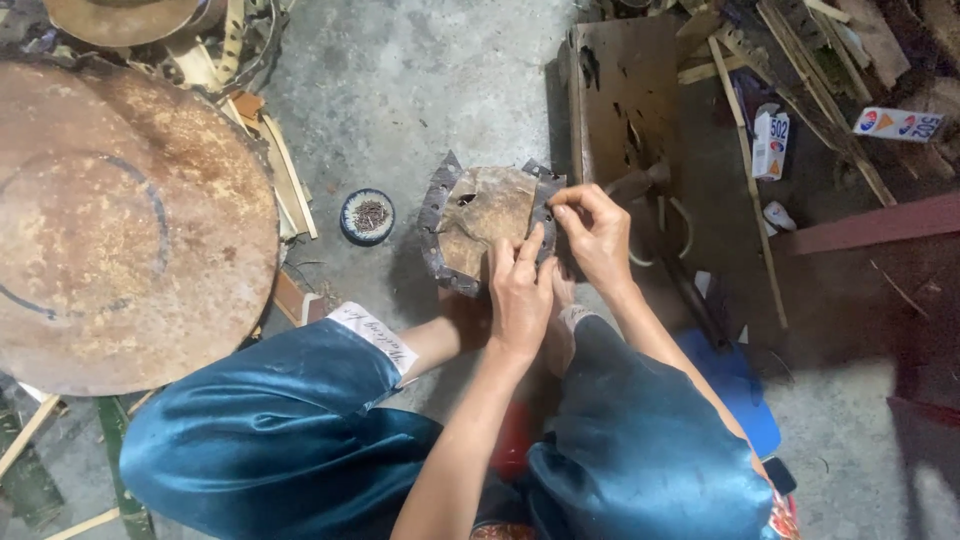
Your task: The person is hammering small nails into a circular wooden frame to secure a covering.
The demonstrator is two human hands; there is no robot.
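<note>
Piece: a flat, roughly round brown piece of dried, leathery material [487,222] is lying face up on the grey concrete floor, just ahead of the person's knees.
Surface: it is showing mottled tan and darker brown patches, with a small dark hole near its upper left.
Edging: a dark grey jagged-edged metal strip [434,222] is wrapping around its left, lower and right sides, its notched teeth pointing outward.
Top edge: the upper rim is sitting bare, without strip.
Contact: the left hand [520,295] is pressing on the lower right part; the right hand [592,232] is pinching the strip at the right edge.
</note>
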